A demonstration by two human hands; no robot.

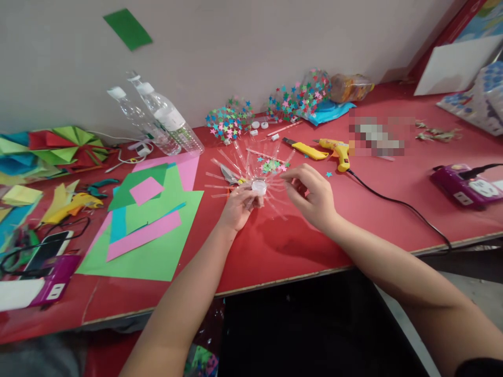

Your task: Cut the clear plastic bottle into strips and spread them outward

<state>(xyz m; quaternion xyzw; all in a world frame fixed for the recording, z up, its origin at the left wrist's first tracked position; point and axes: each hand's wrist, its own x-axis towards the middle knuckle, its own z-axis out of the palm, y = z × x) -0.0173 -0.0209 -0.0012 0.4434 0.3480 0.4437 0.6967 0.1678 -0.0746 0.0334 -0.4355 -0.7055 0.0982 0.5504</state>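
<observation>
My left hand point(240, 207) grips the neck of a cut clear plastic bottle point(259, 187), whose thin strips fan out all round like rays. Its whitish round mouth end faces up. To the right of it is my right hand point(312, 196), fingers curled, with the fingertips at the ends of the strips. Whatever they pinch is too small to make out. Just behind the strips lies a small heap of star sequins point(273, 166). Partly covered by the strips are scissors point(228, 175) and a pink striped straw point(263, 154).
A yellow box cutter point(310, 151) and a yellow glue gun point(341, 154) with a black cord lie behind my right hand. Star-covered plastic pieces point(226, 123) stand by the wall. Clear bottles point(168, 115) and coloured paper sheets point(157, 251) are left; a purple power strip point(467, 188) is right.
</observation>
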